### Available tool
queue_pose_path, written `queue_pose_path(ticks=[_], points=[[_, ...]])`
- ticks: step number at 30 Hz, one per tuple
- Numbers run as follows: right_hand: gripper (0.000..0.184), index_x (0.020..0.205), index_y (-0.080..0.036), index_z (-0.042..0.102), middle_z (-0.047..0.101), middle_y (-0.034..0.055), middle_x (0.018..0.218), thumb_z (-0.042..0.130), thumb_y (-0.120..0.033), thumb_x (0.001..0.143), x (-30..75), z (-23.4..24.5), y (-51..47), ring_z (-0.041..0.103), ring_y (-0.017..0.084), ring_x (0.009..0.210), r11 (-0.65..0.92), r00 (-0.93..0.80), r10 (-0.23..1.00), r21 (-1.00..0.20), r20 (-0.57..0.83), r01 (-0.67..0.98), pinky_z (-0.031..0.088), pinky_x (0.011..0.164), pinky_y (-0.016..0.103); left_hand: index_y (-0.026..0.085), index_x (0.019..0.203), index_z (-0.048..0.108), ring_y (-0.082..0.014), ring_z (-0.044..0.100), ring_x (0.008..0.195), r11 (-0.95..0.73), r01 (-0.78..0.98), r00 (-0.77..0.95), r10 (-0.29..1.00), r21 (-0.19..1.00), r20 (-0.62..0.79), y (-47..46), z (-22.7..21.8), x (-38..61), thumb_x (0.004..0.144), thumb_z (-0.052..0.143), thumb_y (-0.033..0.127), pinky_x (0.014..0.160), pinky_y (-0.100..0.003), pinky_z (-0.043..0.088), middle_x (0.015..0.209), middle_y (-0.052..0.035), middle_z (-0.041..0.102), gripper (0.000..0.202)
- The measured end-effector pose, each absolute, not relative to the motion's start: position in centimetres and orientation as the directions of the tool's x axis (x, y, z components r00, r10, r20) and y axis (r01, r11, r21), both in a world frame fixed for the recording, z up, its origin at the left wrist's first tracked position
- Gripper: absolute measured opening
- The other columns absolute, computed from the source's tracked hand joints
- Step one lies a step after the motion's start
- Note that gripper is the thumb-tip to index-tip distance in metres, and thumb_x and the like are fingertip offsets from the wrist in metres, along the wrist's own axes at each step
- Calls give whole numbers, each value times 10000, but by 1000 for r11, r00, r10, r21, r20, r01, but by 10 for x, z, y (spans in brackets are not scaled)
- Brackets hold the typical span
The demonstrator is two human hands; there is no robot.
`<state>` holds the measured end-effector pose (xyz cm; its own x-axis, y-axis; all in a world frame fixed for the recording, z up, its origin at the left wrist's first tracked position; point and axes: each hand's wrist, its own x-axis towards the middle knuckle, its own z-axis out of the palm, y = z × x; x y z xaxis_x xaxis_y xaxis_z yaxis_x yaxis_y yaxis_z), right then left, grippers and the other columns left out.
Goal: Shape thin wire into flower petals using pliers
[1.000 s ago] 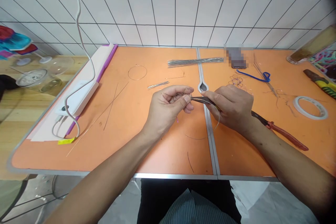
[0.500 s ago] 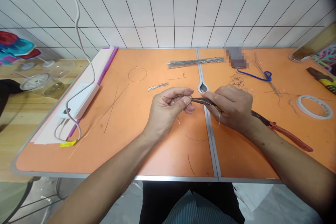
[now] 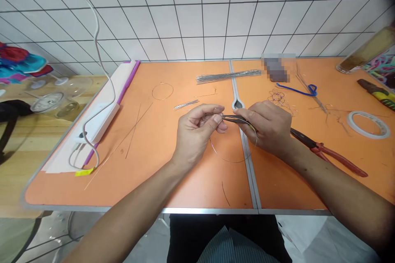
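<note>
My left hand (image 3: 197,133) pinches a small coil of thin silver wire (image 3: 212,116) between thumb and fingers, over the middle of the orange table (image 3: 160,160). A long tail of that wire curves down and right beneath both hands. My right hand (image 3: 268,125) is closed round red-handled long-nose pliers (image 3: 324,151). The dark jaws of the pliers point left and meet the wire coil at my left fingertips. The red handles stick out to the right behind my wrist.
A bundle of straight wires (image 3: 228,75), a wire ring (image 3: 162,91), loose wire pieces and small wire flowers (image 3: 279,96) lie behind my hands. A tape roll (image 3: 367,124) and a blue cord (image 3: 298,88) sit right. A white power strip (image 3: 98,123) with its cable lies left.
Both hands stay together with the pliers on the wire. The wire tail below has swung slightly. My head has tilted a little, shifting the table in view.
</note>
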<state>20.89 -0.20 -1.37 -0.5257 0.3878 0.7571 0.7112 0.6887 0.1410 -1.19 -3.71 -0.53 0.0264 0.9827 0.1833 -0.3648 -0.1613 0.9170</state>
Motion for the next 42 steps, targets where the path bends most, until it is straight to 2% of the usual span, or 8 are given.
queue_pose_path(ticks=[6,14,17,21,27,32,37,42], points=[[105,1120,-242,775,764,31,843,728,-268,1030,206,-18,-2,647,190,766,698,-466,443,31,766,715,457,717,326,242,1005,834,-135,739,748,-203,-343,-5,977,917,214,-35,-6,-11,886,903,326,754,-282,645,831,-6,756,161],[85,1075,-221,789,742,28,816,723,-260,1040,203,-18,-4,646,181,751,716,-459,443,5,771,698,465,699,315,240,1007,830,-116,732,745,-222,-348,-37,974,911,223,-36,-7,-11,897,892,295,733,-261,636,879,-2,756,138],[83,1065,-215,792,737,25,812,717,-240,1037,202,-18,-4,651,182,749,725,-467,445,-2,764,689,464,689,324,238,1008,825,-114,740,729,-167,-373,-18,985,913,173,-35,-7,-10,883,901,288,715,-249,635,846,7,748,155],[88,1086,-231,785,755,20,853,713,-235,1036,202,-21,-4,684,184,789,732,-465,472,-40,749,680,465,690,327,215,959,804,-108,738,669,-58,-430,21,997,901,74,-33,-4,-10,796,962,319,659,-222,628,797,16,737,249],[87,1101,-233,784,735,15,836,717,-253,1048,201,-25,-4,689,184,796,748,-458,486,-84,744,658,465,689,326,208,939,794,-69,741,643,26,-551,110,993,834,42,-29,-3,-11,757,991,268,624,-155,614,824,38,723,275],[131,1091,-221,793,718,37,842,676,-278,1078,197,-26,-9,675,196,808,748,-436,584,-246,685,616,459,703,339,195,938,780,-62,739,634,0,-572,103,992,820,71,-27,-7,-10,747,1005,296,608,-136,606,836,40,718,311],[155,1147,-226,804,674,28,831,674,-281,1084,197,-28,-11,620,180,781,741,-417,659,-444,626,503,435,683,323,196,907,786,-77,750,646,-6,-578,100,992,816,78,-27,-6,-9,739,1010,287,610,-148,606,821,32,723,295],[190,1149,-186,816,654,34,843,665,-281,1083,197,-24,-13,613,173,772,700,-403,713,-552,573,453,443,681,312,195,905,802,-91,748,650,3,-585,84,995,811,56,-26,-6,-8,729,1011,281,618,-171,620,822,19,737,286]])
